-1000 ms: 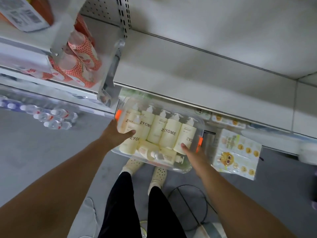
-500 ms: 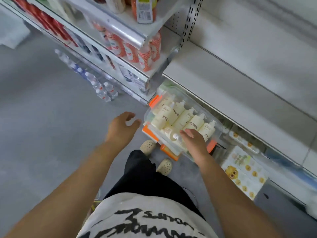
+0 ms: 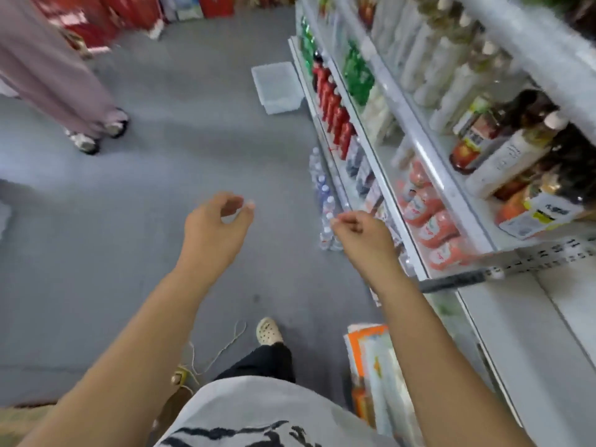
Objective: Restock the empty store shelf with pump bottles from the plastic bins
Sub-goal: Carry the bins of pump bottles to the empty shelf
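Over floor, left grip, right grip loosely curled, empty; clear orange-clipped bin blurred

The left hand and right hand no longer touch the plastic bin, now at lower right; both hang empty mid-frame.

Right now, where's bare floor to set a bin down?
Open grey floor between the other person's shoes and the water bottles along the shelf base. Crowded: the stocked shelves and the packs at the near shelf foot.
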Demonstrator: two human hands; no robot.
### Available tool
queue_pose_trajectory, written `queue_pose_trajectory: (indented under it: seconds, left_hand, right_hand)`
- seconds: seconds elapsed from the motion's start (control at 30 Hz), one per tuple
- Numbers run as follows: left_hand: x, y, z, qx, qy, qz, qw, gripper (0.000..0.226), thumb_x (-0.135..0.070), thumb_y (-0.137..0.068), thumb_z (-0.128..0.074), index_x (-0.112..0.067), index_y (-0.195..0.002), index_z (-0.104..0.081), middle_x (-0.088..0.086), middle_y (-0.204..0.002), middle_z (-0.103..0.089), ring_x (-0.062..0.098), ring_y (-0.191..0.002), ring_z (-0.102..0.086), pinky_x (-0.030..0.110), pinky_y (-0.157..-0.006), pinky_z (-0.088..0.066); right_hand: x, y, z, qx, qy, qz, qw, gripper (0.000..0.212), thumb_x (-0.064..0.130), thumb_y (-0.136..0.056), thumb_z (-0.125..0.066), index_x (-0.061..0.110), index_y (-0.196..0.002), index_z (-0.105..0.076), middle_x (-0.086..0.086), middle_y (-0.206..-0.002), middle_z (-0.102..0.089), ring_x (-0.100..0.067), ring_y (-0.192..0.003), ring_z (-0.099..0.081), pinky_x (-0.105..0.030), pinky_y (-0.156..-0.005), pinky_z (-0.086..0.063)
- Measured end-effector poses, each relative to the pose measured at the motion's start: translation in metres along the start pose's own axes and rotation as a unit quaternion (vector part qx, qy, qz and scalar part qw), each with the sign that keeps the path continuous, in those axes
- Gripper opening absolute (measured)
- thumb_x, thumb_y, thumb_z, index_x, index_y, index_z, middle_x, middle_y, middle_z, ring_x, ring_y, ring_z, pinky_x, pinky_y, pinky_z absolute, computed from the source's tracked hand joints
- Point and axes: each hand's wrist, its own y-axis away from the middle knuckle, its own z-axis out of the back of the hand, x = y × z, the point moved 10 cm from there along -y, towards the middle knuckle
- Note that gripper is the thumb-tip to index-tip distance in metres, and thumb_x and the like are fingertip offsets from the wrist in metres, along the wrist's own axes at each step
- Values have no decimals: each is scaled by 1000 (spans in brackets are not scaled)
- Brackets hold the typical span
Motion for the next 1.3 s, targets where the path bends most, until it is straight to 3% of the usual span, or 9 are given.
queue_pose_trajectory:
  seconds: [0.1, 0.3, 0.43, 0.53, 0.6, 0.7, 0.83, 1.1, 1.3]
  left_hand:
    - [15, -43, 73, -81, 6, 18, 997, 26, -31, -94, -63, -12, -110, -68, -4, -98, -67, 10, -94, -62, 9, -78, -35]
    - [58, -100, 221, -253, 45, 66, 964, 24, -32, -93, -64, -13, -107, -70, -4, -99, -71, 8, -94, -65, 18, -82, -44]
    - [97, -105, 294, -347, 64, 101, 930, 21, -32, -93, -64, -15, -102, -71, -5, -93, -70, 6, -88, -64, 14, -75, -46]
    - [132, -102, 332, -404, 78, 131, 902, 16, -32, -93, -64, -18, -97, -70, -6, -90, -71, 7, -84, -65, 24, -78, -50]
    - [154, -102, 353, -437, 80, 160, 881, 15, -31, -93, -64, -18, -97, -71, -7, -89, -71, 2, -80, -63, 19, -75, -47]
    - [184, -109, 386, -492, 79, 200, 844, 16, -31, -94, -63, -18, -99, -70, -13, -87, -68, -7, -76, -59, 5, -65, -40]
    - [209, -129, 429, -563, 88, 226, 790, 17, -34, -94, -62, -20, -100, -68, -15, -86, -66, -6, -77, -58, 12, -66, -40]
    - [239, -157, 467, -655, 81, 252, 708, 9, -24, -95, -62, -18, -97, -68, -10, -87, -68, -3, -79, -60, 17, -74, -44]
    - [278, -164, 498, -675, 93, 293, 671, 8, -28, -94, -64, -27, -88, -69, -12, -86, -70, 3, -82, -63, 27, -81, -49]
  right_hand:
    - [103, -34, -70, 63, 15, 88, 994, 20, 28, -94, -70, 13, -107, -75, 0, -97, -74, -11, -91, -67, -18, -81, -49]
    - [264, -63, -207, 172, 7, 214, 961, 19, 24, -95, -69, 11, -108, -74, 2, -96, -72, -8, -88, -64, -21, -81, -48]
    - [333, -65, -298, 246, 20, 263, 933, 18, 26, -95, -69, 12, -106, -74, 4, -91, -71, -6, -81, -62, -22, -78, -48]
    - [368, -61, -367, 303, 31, 298, 905, 16, 24, -94, -70, 11, -103, -74, 7, -85, -70, -2, -74, -62, -18, -74, -47]
    - [387, -59, -411, 340, 47, 320, 883, 17, 25, -93, -70, 12, -104, -75, 6, -86, -72, 0, -74, -63, -15, -73, -48]
    - [419, -62, -471, 384, 72, 354, 850, 17, 28, -92, -70, 14, -102, -75, 5, -90, -75, -8, -84, -69, -25, -80, -53]
    - [474, -72, -547, 434, 87, 412, 797, 9, 28, -92, -70, 19, -94, -73, 8, -83, -73, -10, -83, -70, -34, -84, -57]
    - [542, -73, -668, 507, 134, 479, 703, 12, 29, -94, -67, 19, -96, -73, 11, -82, -71, -3, -79, -66, -16, -68, -46]
    - [546, -47, -748, 568, 144, 463, 665, 10, 30, -94, -67, 23, -92, -74, 13, -85, -72, 1, -83, -67, -16, -74, -50]
